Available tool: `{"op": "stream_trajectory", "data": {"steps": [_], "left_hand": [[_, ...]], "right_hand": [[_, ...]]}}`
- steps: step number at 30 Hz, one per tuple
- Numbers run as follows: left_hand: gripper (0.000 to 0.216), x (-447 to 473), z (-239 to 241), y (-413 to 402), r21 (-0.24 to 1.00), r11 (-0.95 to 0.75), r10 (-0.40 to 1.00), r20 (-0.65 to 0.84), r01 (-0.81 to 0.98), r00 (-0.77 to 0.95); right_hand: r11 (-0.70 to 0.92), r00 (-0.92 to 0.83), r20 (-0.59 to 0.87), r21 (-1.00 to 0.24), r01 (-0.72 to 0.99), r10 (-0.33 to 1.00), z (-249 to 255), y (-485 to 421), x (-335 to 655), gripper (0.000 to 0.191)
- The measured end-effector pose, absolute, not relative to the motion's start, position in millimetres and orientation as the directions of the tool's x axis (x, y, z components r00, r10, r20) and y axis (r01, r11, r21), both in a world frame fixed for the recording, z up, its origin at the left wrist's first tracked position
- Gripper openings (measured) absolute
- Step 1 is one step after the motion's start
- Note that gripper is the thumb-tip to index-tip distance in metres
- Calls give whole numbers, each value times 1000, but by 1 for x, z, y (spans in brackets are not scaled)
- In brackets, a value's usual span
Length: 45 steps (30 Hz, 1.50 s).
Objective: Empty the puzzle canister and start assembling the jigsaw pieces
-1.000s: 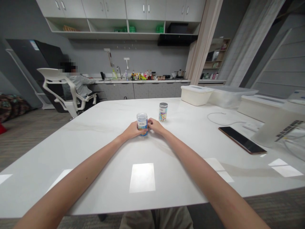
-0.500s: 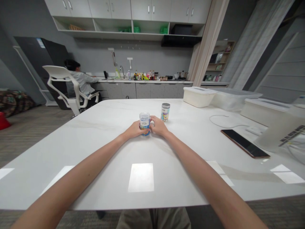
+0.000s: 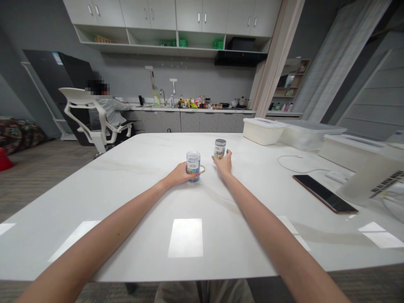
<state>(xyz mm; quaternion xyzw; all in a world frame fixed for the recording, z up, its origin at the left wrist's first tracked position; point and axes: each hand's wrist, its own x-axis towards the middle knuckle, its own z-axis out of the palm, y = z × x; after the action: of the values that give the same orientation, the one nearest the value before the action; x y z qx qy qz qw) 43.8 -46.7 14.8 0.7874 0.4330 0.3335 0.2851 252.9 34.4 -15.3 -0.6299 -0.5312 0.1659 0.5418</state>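
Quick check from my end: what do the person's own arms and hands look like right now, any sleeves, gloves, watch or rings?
Both forearms are bare from the bottom edge of the picture to the wrists: no sleeves in view. The left hand and right hand are bare too, with no gloves. No watch, bracelet or ring shows; the fingers are too small to rule out a thin ring.

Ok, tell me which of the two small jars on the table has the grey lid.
The far jar, at the right hand's fingertips, has the grey metal-looking lid. The near jar, held by the left hand, has a clear top and a blue label.
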Motion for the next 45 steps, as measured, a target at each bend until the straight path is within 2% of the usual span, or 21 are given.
{"op": "stream_trajectory", "data": {"steps": [4,12,14,16,19,21,23,24,27,28,31,35,40,45], "left_hand": [[46,44,14,-47,732,-464,874,288,499,391],[45,44,15,-47,741,-457,876,282,492,391],[45,44,15,-47,739,-456,877,282,495,388],[45,43,15,-47,744,-452,879,277,493,388],[45,44,15,-47,747,-452,878,274,488,393],[45,44,16,-48,743,-457,875,276,489,399],[45,44,16,-48,740,-459,874,277,492,399],[45,44,15,-48,739,-457,876,276,495,396],[49,44,14,-48,741,-456,878,284,493,384],[51,44,14,-47,741,-460,876,291,489,384],[55,44,15,-48,736,-477,867,306,480,393],[54,45,13,-47,743,-476,865,301,470,400],[53,45,11,-43,740,-450,884,290,500,367],[51,45,9,-41,737,-433,893,272,519,359]], "right_hand": [[94,379,291,-882,462,878,-18,43,268,74],[0,543,276,-891,453,793,-9,44,307,67],[1,582,297,-891,453,757,-6,41,309,65],[17,628,344,-885,465,698,-1,37,307,54],[131,620,522,-815,564,586,6,33,298,36],[276,458,661,-703,656,594,7,30,289,33],[442,166,711,-583,682,683,5,26,276,31],[525,-28,685,-531,665,728,2,24,269,31],[652,-301,626,-458,605,719,-7,15,248,30],[707,-448,569,-397,585,690,-9,11,243,31],[770,-663,394,-276,575,637,-11,1,233,30],[706,-615,350,-284,649,706,-9,-4,231,28],[526,-408,360,-348,776,839,-9,2,235,42],[374,-238,353,-394,840,905,-13,7,238,40]]}}
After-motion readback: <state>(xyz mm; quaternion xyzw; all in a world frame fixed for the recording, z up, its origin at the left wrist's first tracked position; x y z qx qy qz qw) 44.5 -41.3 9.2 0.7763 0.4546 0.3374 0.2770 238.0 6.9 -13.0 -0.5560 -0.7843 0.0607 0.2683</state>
